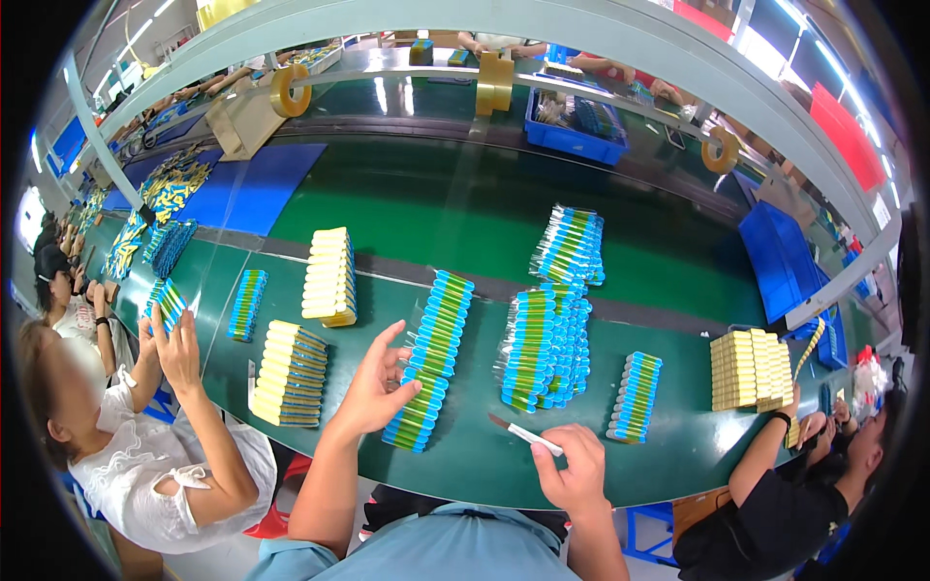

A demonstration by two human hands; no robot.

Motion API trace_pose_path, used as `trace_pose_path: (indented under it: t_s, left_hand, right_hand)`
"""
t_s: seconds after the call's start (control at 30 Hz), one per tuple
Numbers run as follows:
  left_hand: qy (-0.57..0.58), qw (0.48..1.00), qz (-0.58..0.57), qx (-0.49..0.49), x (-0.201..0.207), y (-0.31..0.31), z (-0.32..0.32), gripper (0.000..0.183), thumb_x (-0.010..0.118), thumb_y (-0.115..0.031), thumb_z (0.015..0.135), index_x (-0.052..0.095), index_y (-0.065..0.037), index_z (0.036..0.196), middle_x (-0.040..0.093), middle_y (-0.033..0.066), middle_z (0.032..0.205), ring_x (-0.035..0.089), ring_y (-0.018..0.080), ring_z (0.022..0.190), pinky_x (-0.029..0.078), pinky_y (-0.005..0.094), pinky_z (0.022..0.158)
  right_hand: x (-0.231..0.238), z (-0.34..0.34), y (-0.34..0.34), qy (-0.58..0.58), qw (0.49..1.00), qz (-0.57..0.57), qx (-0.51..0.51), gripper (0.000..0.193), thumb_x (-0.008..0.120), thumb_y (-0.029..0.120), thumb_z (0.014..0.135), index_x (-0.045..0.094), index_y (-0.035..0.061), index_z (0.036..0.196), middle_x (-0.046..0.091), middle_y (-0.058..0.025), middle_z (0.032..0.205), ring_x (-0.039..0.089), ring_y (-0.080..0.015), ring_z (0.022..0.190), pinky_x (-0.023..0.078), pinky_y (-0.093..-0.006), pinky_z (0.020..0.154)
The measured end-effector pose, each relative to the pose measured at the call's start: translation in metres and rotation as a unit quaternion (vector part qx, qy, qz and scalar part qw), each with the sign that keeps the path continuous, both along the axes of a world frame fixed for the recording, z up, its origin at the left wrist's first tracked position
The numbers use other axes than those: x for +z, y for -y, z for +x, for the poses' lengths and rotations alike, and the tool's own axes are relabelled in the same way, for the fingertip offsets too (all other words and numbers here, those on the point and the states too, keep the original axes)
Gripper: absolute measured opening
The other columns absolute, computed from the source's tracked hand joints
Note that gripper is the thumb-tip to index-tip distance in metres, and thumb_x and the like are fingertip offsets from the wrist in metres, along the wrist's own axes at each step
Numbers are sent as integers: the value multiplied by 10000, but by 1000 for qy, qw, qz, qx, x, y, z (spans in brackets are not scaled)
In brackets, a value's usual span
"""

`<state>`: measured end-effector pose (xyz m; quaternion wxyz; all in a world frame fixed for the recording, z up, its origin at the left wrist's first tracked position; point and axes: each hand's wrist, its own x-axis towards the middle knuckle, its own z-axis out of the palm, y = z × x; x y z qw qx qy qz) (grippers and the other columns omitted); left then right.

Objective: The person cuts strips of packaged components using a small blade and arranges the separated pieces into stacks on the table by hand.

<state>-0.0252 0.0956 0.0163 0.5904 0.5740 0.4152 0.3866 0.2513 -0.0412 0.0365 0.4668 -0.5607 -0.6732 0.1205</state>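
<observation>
My left hand (372, 389) is at the left edge of a long row of slim blue pieces with green bands (441, 327). Its fingers are stretched and apart, and the thumb reaches over the near end of the row. My right hand (577, 473) grips a slim white-handled tool with a dark brown tapered tip (531, 438), pointing left; whether it is a brush or a blade I cannot tell. Beyond it lie stacked blue-and-green rows (547, 344), with more in shiny clear wrap (570, 244) behind. A shorter row (635, 397) lies right of my right hand.
Pale yellow stacks stand at the left (289, 373), behind them (329, 276), and at the right (751, 368). Co-workers sit on both sides. A metal frame (542, 34) with tape rolls (494, 85) spans overhead. Blue bins stand at the back (576, 140) and right (775, 261).
</observation>
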Motion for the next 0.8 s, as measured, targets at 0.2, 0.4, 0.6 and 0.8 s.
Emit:
trace_pose_path:
  t_s: [0.2, 0.4, 0.6, 0.8]
  left_hand:
    - [18, 998, 40, -53, 23, 33, -2, 832, 666, 79, 867, 267, -108, 1573, 461, 100, 1266, 604, 124, 987, 535, 262, 775]
    - [-13, 997, 18, -80, 29, 57, 3, 716, 698, 78, 853, 411, -51, 1496, 519, 123, 1325, 653, 97, 891, 526, 217, 662]
    - [-75, 992, 24, -94, 35, 63, 8, 721, 780, 75, 785, 496, -37, 1438, 612, 121, 1314, 681, 69, 772, 513, 200, 574]
    - [-159, 980, 57, -105, 50, 56, 4, 823, 823, 26, 768, 476, -129, 1499, 643, 90, 1268, 573, 33, 656, 502, 222, 575]
  right_hand:
    - [1, -10, -13, 86, 996, -5, 1, 125, 745, 74, 804, 688, 76, 915, 678, -49, 801, 640, -250, 714, 470, -366, 664]
    - [5, -29, -25, 117, 991, -13, 63, 126, 755, 119, 817, 700, 113, 930, 651, -9, 800, 630, -220, 729, 460, -354, 663]
    - [13, -37, -30, 112, 987, 13, 117, 126, 792, 119, 788, 739, 97, 900, 687, -8, 800, 642, -203, 706, 476, -339, 665]
    - [-1, -27, -1, -591, 767, -48, 246, 178, 626, 150, 999, 721, 14, 1064, 702, -201, 820, 647, -276, 641, 512, -385, 590]
